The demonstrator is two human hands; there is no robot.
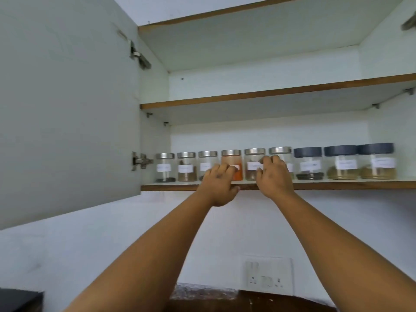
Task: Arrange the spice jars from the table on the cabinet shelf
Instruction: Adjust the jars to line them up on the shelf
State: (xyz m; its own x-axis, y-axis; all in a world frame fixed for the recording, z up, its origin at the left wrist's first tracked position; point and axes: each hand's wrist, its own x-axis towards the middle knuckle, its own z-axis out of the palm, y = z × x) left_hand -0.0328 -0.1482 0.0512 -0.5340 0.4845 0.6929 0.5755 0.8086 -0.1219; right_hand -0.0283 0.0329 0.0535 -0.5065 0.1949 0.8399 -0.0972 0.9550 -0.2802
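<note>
i see nine spice jars [254, 164] standing upright in one row on the lowest cabinet shelf [337, 185], six with silver lids at left and three with dark lids at right. my left hand [219, 183] curls its fingers on the orange-filled jar [231, 163]. my right hand [273, 177] curls over the front of the sixth silver-lidded jar [281, 154] (how firm either grip is, i cannot tell). the cabinet door [67, 109] hangs open at left.
</note>
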